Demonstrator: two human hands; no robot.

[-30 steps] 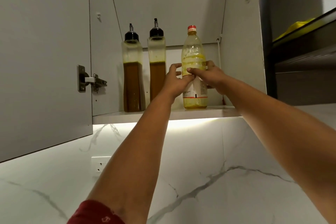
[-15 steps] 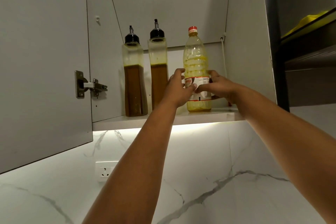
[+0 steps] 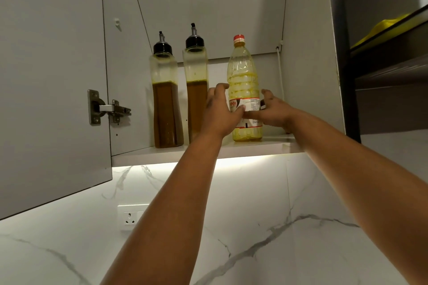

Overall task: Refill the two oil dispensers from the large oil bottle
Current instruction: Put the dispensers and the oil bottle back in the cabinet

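Both grips, left hand and right hand, curled round large oil bottle (upright), cabinet shelf.

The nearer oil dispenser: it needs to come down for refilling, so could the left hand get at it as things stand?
Probably yes: the left hand is right beside the nearer oil dispenser, the cabinet door is open, and nothing stands between them.

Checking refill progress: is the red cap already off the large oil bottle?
No. The red cap sits on the large oil bottle, which stands on the cabinet shelf.
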